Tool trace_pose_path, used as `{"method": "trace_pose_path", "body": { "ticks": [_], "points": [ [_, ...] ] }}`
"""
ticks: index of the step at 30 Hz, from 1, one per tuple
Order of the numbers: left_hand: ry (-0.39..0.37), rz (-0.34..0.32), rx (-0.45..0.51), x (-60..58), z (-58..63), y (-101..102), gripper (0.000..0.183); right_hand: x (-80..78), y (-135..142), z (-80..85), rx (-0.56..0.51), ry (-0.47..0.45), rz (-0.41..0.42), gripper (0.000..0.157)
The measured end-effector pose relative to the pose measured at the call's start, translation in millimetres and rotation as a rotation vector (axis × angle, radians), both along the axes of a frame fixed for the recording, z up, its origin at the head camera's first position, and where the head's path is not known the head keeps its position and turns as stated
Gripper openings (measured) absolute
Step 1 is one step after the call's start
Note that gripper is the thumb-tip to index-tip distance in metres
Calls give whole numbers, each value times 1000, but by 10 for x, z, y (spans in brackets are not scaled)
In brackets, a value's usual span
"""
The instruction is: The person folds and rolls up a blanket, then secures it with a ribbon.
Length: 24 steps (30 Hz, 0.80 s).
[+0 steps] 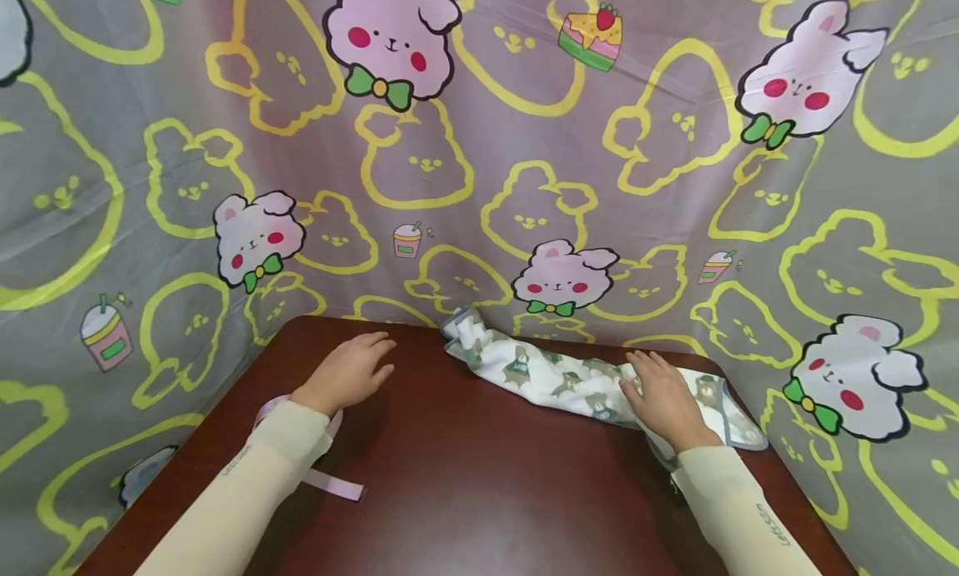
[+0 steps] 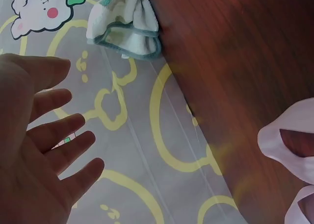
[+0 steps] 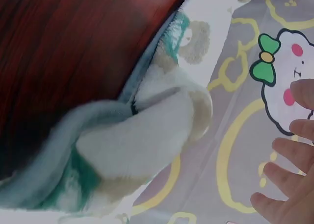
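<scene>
A white cloth with brown bears and grey-blue edging lies bunched into a long strip along the back of the table. Over its right part is my right hand, fingers extended; in the right wrist view the fingertips show apart from the cloth. My left hand hovers above the table's left side with loosely spread fingers, holding nothing. Beneath the left wrist lies a pink ribbon-like strap, partly covered by the sleeve. In the left wrist view, loops of this strap show at the right edge.
The dark red-brown wooden table has rounded back corners. A grey curtain printed with yellow outlines and white rabbits hangs close behind the table and along both sides. The cloth's right end reaches the table's right edge.
</scene>
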<state>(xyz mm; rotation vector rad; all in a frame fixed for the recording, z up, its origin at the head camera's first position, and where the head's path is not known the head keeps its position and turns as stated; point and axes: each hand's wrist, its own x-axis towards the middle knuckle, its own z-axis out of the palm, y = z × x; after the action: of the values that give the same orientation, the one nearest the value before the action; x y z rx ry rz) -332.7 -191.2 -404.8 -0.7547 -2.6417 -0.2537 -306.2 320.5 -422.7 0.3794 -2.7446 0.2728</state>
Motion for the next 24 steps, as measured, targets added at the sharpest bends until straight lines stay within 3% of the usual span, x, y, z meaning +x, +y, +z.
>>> {"method": "trace_pose_path", "body": {
  "ticks": [8,15,20,24],
  "points": [
    [-65,-2,-44,-65,50,-42,39,46,115,8,-44,13,-11,49],
    [-128,13,-12,-173,140,-54,36,65,301,23,-91,21,-28,46],
    [-194,4,-13,-213,82,0,35,155,472,5,-91,-25,-77,48],
    [-202,-10,-8,-221,-1,72,32,246,584,-55,-93,-61,-108,49]
  ]
}}
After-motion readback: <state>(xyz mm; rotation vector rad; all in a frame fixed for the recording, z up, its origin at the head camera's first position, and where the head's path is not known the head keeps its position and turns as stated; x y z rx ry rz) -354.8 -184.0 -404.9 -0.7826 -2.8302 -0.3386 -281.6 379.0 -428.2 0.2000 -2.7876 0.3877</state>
